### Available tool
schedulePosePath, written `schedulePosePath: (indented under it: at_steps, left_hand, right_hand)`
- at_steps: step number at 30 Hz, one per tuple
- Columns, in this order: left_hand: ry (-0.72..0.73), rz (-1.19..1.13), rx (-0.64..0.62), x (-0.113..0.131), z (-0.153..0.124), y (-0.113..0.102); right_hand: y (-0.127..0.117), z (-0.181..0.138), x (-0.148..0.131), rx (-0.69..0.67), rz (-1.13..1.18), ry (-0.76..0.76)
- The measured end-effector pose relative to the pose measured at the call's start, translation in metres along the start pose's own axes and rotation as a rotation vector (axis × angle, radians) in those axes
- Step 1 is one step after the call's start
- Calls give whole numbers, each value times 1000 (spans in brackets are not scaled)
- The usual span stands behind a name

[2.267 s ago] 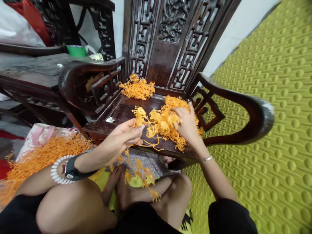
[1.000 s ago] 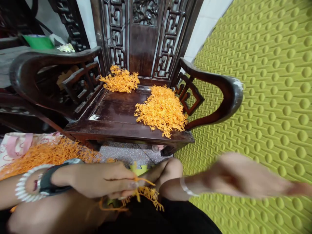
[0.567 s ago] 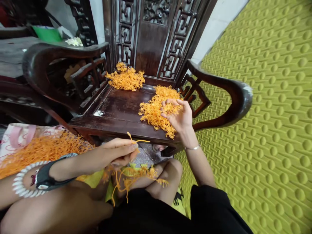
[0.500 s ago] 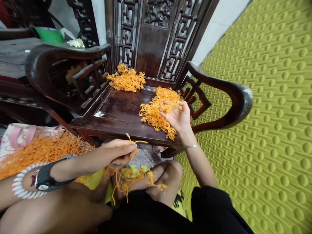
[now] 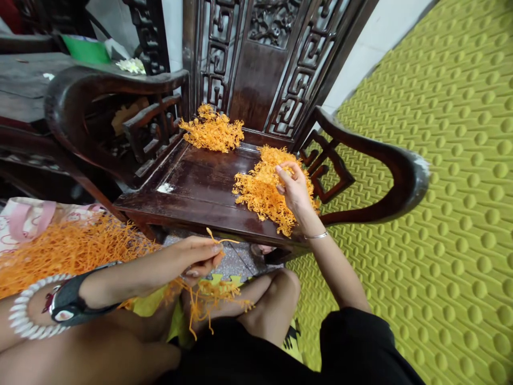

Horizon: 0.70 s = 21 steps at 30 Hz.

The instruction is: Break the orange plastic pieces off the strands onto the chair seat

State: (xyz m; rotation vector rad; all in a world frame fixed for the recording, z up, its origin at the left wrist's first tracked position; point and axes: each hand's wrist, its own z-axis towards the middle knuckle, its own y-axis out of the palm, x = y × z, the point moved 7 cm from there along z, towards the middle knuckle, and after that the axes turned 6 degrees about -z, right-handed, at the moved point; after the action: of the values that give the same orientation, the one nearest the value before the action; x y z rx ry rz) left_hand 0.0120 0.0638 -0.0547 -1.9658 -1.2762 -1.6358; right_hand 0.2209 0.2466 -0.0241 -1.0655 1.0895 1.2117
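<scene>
My left hand [image 5: 203, 258] is closed, pinching thin orange strings [image 5: 224, 241] whose short ends stick out past the thumb. More of the orange strings [image 5: 200, 305], with small tufted ends, dangle below that hand over my lap. My right hand [image 5: 295, 187] is above the nearer pile of curly orange pieces [image 5: 262, 187] on the right of the wooden chair seat [image 5: 204, 179]. Its fingers are loosely curved with gaps between them, and I see nothing held in it. A second orange pile [image 5: 214, 132] lies at the back left of the seat.
A pink-handled bag [image 5: 30, 219] heaped with loose orange strings [image 5: 80, 246] is at the left. The chair's curved armrests [image 5: 401, 176] flank the seat. A green container [image 5: 86, 49] and pale flowers [image 5: 131, 65] rest on dark furniture behind. Bumpy yellow-green material [image 5: 452, 214] covers the right side.
My right hand's fingers, spread with orange strands at them before, have curled in and show no strands. My left hand keeps its pinch. The view has shifted slightly.
</scene>
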Motion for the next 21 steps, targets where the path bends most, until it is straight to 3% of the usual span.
schedulePosePath:
  at_steps: [3,5,9,12,14,16,19,21]
  left_hand:
    - [37,-35,10,2,2,-1]
    - [92,-72,81,7,3,-6]
    - [220,-126,317,21,2,-20]
    - [282,-99,368,28,6,-19]
    - [273,-60,318,28,12,-13]
    - [247,18,184,26,19,-2]
    - [250,162,-26,24,23,14]
    - [256,183,-79,25,22,18]
  right_hand:
    - [3,-10,-5,25,-20,-17]
    - [9,-22,-10,-2,-35,-20]
    - [35,-58,-22,-135,-20,-34]
    - [63,-89,-27,-277,15,-31]
    - [79,-107,-30,-361,-8,-58]
    - [88,-118,-33,-403,-64,-111]
    - [82,-119,-43,-366,-100,-192]
    - [69,-114,-50,-289,-95,-216]
